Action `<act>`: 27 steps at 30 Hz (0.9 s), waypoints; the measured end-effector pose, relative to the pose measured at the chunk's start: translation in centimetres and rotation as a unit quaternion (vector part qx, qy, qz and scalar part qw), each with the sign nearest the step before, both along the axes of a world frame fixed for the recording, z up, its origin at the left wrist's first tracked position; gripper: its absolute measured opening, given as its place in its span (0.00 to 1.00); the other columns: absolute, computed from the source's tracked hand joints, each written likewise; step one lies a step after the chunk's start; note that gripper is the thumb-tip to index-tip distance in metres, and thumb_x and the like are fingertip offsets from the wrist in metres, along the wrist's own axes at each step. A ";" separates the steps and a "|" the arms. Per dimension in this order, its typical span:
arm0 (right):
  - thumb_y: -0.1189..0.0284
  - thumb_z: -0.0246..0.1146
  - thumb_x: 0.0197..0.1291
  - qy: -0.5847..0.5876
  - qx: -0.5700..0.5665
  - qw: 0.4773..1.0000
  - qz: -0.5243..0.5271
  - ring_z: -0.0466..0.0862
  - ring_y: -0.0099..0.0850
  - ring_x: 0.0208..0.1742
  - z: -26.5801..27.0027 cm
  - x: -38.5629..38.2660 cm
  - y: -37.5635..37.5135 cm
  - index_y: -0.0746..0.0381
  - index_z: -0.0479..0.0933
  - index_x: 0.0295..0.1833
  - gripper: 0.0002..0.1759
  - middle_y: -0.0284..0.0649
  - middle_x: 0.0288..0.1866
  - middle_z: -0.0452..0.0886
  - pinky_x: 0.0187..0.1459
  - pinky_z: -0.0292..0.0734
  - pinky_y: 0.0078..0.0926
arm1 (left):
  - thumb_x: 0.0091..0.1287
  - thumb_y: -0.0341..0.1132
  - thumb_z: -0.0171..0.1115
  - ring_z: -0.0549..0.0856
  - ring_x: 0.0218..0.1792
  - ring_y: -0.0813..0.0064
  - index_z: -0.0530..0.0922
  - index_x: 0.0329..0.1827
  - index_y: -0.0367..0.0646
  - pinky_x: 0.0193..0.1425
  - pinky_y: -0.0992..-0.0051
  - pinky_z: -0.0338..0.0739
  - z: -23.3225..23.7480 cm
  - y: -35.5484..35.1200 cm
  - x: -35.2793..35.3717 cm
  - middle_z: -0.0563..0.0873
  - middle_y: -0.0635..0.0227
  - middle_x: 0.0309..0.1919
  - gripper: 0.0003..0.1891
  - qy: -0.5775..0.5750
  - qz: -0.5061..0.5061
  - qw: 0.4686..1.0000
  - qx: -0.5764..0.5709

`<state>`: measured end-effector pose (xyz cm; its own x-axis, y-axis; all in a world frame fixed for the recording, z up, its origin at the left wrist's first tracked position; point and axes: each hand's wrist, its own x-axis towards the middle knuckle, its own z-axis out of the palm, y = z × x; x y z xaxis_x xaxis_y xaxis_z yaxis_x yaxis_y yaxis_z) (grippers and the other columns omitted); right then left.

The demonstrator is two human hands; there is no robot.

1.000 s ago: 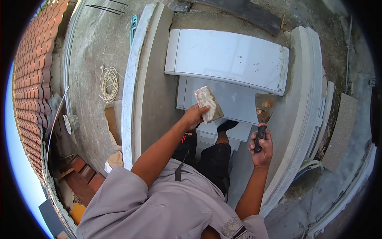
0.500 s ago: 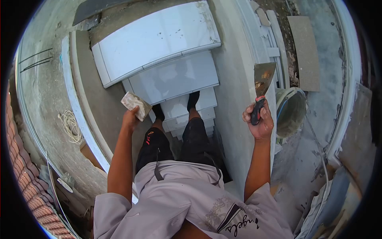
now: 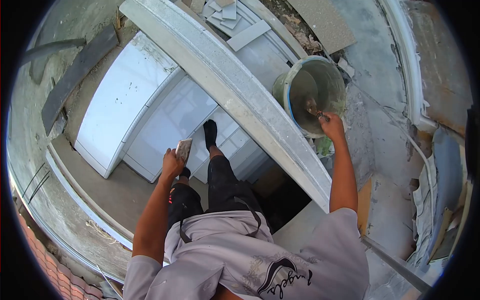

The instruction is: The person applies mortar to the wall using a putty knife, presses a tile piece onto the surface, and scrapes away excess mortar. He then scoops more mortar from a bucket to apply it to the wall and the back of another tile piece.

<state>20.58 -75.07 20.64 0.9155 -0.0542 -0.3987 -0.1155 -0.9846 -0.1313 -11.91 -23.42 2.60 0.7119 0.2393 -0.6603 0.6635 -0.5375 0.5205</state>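
My right hand is closed on the handle of a putty knife, whose blade is down inside a round bucket. Greyish material lies in the bucket, and part of the blade is hard to make out against it. In my left hand is a small, flat, whitish block, smeared with brown, held above the stairs. White tiled steps lie below and ahead of that hand, with my feet in dark socks on them.
A low concrete wall runs diagonally between the stairs and the bucket. Tile offcuts lie beyond it, near a beige board. At the left are a dark plank and thin rods. Roof tiles show at lower left.
The view has turned to the right. My right hand has brought the putty knife from upright above the wall down into the bucket. My left hand still holds the block, now turned more edge-on.
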 end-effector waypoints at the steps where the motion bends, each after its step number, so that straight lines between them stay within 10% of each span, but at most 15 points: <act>1: 0.63 0.65 0.59 0.005 -0.028 0.999 0.020 0.88 0.52 0.45 -0.3 0.5 1.2 0.59 0.86 0.52 0.18 0.53 0.44 0.88 0.50 0.81 0.44 | 0.64 0.34 0.62 0.85 0.53 0.40 0.78 0.55 0.30 0.59 0.56 0.77 0.4 -1.2 1.1 0.86 0.38 0.47 0.19 -0.025 -0.047 0.998 0.022; 10: 0.63 0.66 0.54 0.105 -0.068 0.979 0.163 0.87 0.55 0.43 2.7 1.5 5.0 0.56 0.87 0.52 0.20 0.55 0.38 0.87 0.49 0.81 0.48 | 0.64 0.33 0.62 0.85 0.55 0.45 0.77 0.60 0.33 0.61 0.59 0.76 6.8 -5.1 7.8 0.87 0.42 0.49 0.21 0.024 0.104 0.983 -0.149; 11: 0.63 0.67 0.54 0.104 -0.061 0.978 0.172 0.87 0.55 0.42 3.0 1.5 5.0 0.56 0.87 0.51 0.19 0.55 0.38 0.87 0.48 0.81 0.48 | 0.68 0.31 0.62 0.88 0.50 0.65 0.76 0.63 0.34 0.59 0.67 0.78 7.5 -4.9 8.1 0.88 0.53 0.48 0.21 0.043 0.097 0.984 -0.143; 16: 0.68 0.68 0.54 0.097 0.137 0.965 0.201 0.89 0.45 0.37 -0.1 2.8 1.3 0.68 0.86 0.49 0.19 0.52 0.37 0.89 0.39 0.83 0.39 | 0.69 0.37 0.63 0.87 0.50 0.52 0.77 0.61 0.37 0.58 0.60 0.77 8.8 -3.0 7.7 0.88 0.48 0.48 0.21 0.079 0.095 0.987 -0.103; 21: 0.70 0.66 0.63 0.263 0.330 0.894 -0.149 0.82 0.24 0.26 -1.7 3.6 -3.5 0.68 0.84 0.54 0.17 0.38 0.28 0.84 0.24 0.74 0.24 | 0.69 0.36 0.65 0.87 0.51 0.61 0.77 0.62 0.35 0.59 0.64 0.77 8.1 -1.7 5.9 0.88 0.53 0.47 0.21 0.060 0.174 0.976 -0.118; 27: 0.66 0.65 0.65 0.202 0.442 0.842 -0.233 0.79 0.25 0.21 1.1 2.9 -2.2 0.64 0.83 0.53 0.16 0.38 0.28 0.83 0.24 0.71 0.23 | 0.70 0.31 0.63 0.87 0.51 0.67 0.76 0.62 0.31 0.59 0.67 0.80 7.5 -0.7 2.9 0.88 0.55 0.50 0.20 0.057 0.261 0.945 -0.189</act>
<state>23.51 -77.26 21.77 0.6564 0.1124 -0.7460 -0.6733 -0.3588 -0.6465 -9.03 -24.12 10.14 0.4818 0.2705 -0.8335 0.8499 0.0874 0.5197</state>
